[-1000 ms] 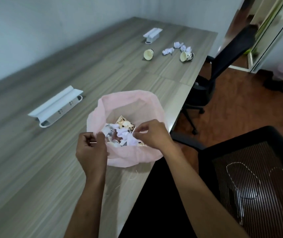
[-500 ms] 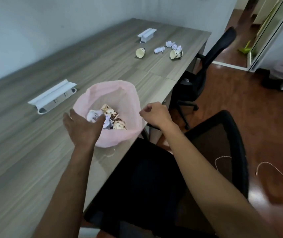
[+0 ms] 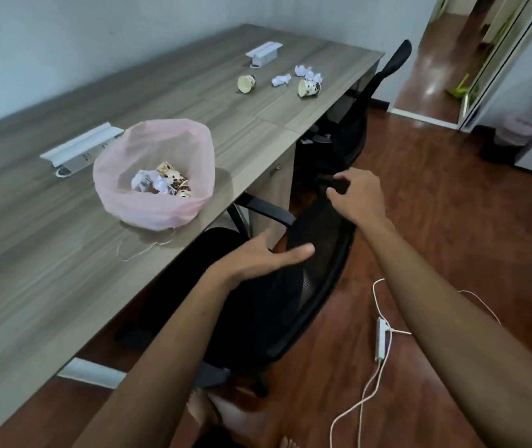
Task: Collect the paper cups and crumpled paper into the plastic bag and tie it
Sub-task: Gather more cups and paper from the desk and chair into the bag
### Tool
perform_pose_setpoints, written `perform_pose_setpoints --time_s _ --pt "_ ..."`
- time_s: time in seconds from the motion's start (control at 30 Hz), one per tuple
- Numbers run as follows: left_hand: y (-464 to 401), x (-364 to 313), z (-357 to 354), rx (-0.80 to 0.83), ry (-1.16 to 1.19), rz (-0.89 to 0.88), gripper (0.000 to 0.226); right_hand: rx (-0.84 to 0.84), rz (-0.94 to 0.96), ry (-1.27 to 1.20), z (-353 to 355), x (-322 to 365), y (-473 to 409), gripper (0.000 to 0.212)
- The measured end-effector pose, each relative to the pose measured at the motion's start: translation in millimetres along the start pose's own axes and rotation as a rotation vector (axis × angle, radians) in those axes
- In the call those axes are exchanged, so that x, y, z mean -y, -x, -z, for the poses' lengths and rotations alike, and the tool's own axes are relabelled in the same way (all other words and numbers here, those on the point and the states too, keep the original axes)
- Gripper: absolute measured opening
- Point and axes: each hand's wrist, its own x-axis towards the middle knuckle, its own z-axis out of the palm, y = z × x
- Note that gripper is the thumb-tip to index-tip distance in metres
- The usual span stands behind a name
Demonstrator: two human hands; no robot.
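Gripping the black chair [image 3: 319, 253] top, right hand [image 3: 356, 197]; left hand [image 3: 263, 258] flat, fingers straight, against its back; no legible writing.

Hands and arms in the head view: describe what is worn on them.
Nothing is worn. The left hand and right hand are bare, with no gloves, rings or watch visible. Both forearms are bare up to the frame's edge; no sleeves show.

Soft, dim daylight; floor [image 3: 432, 88] glare in doorway; wide-angle edge warping.
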Motion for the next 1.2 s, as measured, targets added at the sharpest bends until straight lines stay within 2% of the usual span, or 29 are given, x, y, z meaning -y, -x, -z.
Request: perform_pose_setpoints --time_s 0.03,0.07,0.13,0.17,0.27,0.43,0.73,1.03,1.2 --pt "0 0 -13 0.078 -0.009 0.007 0.098 0.051 -0.013 0.003 -1 -14 4 0.046" --pt "1 -1 -26 0.144 -0.030 0.020 0.105 0.115 -0.024 -0.013 -3 -25 9 0.051" --pt "-2 4 -46 0.252 -0.096 0.068 0.132 0.210 -0.038 -0.089 -9 -37 20 0.053" --pt "-4 8 -53 0.295 -0.127 0.087 0.138 0.207 -0.042 -0.139 -13 -40 25 0.050" --pt "-4 21 -64 0.329 -0.196 0.159 0.131 0.126 -0.043 -0.253 -21 -39 34 0.045" --pt "0 34 -58 0.338 -0.198 0.169 0.118 0.082 -0.048 -0.275 -30 -33 36 0.044" --pt "11 44 -25 0.247 -0.136 0.182 0.111 0.083 -0.022 -0.196 -45 2 33 0.050" --pt "21 50 16 0.061 -0.176 0.279 0.097 0.152 0.061 -0.124 -67 45 31 0.054" --pt "21 60 37 -0.004 -0.275 0.327 0.097 0.227 0.116 -0.141 -77 63 28 0.056"
